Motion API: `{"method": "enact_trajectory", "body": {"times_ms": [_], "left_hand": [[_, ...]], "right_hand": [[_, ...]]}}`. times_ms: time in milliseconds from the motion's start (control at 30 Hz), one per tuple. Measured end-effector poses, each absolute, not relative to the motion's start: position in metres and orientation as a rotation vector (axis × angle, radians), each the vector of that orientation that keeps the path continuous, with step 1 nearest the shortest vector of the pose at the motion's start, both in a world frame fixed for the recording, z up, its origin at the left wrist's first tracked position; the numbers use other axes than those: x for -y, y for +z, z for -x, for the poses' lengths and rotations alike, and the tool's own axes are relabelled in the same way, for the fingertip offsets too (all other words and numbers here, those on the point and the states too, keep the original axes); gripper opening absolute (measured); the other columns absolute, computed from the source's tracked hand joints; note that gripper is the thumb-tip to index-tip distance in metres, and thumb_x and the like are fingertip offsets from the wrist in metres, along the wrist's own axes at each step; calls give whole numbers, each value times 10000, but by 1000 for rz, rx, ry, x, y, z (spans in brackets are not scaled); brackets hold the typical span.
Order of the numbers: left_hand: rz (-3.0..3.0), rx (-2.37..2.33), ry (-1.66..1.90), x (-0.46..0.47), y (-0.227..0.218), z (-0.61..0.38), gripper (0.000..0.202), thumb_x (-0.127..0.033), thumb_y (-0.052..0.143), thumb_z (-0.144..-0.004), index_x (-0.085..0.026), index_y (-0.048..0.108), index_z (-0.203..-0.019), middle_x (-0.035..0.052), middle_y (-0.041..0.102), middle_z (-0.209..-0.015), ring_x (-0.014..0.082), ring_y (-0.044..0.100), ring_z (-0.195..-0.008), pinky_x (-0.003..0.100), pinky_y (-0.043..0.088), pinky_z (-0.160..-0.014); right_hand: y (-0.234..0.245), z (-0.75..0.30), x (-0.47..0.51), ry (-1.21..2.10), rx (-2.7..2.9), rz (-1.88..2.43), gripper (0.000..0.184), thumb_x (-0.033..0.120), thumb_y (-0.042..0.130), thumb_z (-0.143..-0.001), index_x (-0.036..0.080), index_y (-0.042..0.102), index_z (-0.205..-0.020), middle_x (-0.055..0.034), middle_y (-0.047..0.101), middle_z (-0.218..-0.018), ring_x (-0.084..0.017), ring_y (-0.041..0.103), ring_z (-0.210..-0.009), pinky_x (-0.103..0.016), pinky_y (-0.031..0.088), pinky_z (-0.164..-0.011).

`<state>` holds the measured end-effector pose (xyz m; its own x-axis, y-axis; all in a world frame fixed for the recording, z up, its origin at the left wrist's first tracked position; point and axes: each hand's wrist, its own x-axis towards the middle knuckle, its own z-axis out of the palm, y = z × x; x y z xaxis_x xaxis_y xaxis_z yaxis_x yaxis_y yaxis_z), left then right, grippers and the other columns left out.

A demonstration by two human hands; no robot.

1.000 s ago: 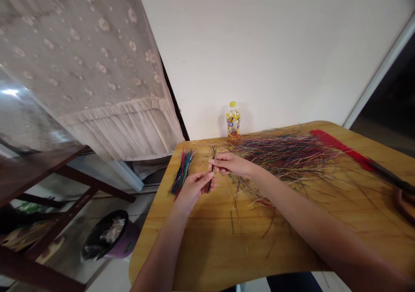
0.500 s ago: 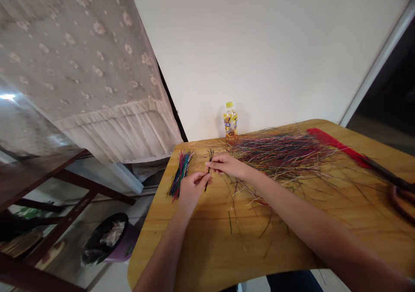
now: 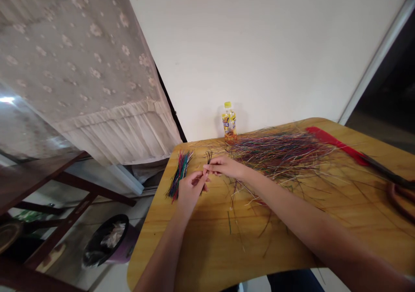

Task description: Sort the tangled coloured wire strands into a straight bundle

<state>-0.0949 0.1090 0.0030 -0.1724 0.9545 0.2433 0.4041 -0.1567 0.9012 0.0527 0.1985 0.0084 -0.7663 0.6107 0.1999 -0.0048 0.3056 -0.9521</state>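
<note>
A small bundle of thin black wires (image 3: 209, 156) stands up between my hands, its ends fanning out above and below the fingers. My left hand (image 3: 192, 187) pinches it lower down with thumb and fingers. Just above, my right hand (image 3: 223, 167) grips the same bundle between thumb and fingertips. Beside my left hand lies a neat bunch of coloured wires (image 3: 180, 174), in green, blue, red and white. Right of my hands spreads a large loose heap of many-coloured wires (image 3: 279, 149), partly behind my right forearm.
A yellow-capped drink bottle (image 3: 229, 123) stands at the back of the wooden table (image 3: 207, 248), by the wall. Scissors (image 3: 391, 177) lie at the right, near a red strip (image 3: 335, 144). On the floor at the left stands a purple-black bin (image 3: 125, 242) with rubbish inside.
Both hands stay together on the black wires. The bundle has shifted slightly left and my left fingers now wrap more around its lower part.
</note>
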Motion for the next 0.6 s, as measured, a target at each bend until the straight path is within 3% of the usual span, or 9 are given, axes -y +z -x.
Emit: {"method": "enact_trajectory", "body": {"times_ms": [200,400,600], "left_hand": [[-1541,-1532,1357,-110,6,93,237,-411,618,-728,-175,636,-723,23,665,-645,111,543,-419,225,446,-435],[-1394,-1526,1302,-113,0,96,274,-396,682,-663,-159,668,-799,47,710,-656,185,652,-516,303,551,-543],[-1521,-1513,1198,-114,-5,100,264,-422,650,-699,-166,667,-759,47,725,-669,206,690,-581,320,578,-589]], "right_hand": [[10,-54,-198,1564,1968,529,462,602,588,-731,143,642,-723,41,462,-552,-92,401,-526,-219,309,-503],[9,-54,-204,1603,1802,569,421,577,600,-735,159,649,-748,12,564,-684,-93,474,-573,-225,382,-568],[5,-51,-206,1617,1765,654,384,532,650,-719,157,600,-652,24,562,-610,-95,486,-546,-233,405,-573]]}}
